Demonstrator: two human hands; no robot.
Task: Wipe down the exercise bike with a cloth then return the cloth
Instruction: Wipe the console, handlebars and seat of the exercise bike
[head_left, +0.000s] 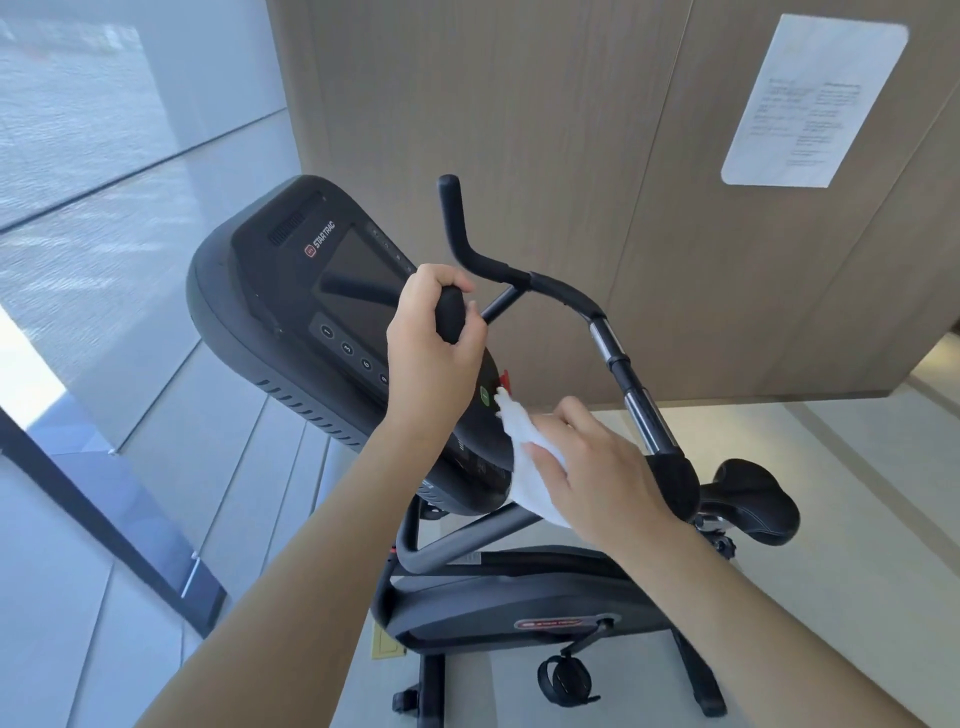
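A black exercise bike stands in front of me, its console tilted up at the centre left. My left hand grips the near handlebar end in front of the console. My right hand presses a white cloth against the console's lower right edge, beside the green and red buttons. The fingers lie fairly straight over the cloth, and its lower part hangs under my palm. The far handlebar curves round to the right above the black saddle.
A wood-panelled wall with a white paper notice rises behind the bike. Tall glass panes and a dark window frame run along the left. The bike's base, pedal and feet stand on a pale floor.
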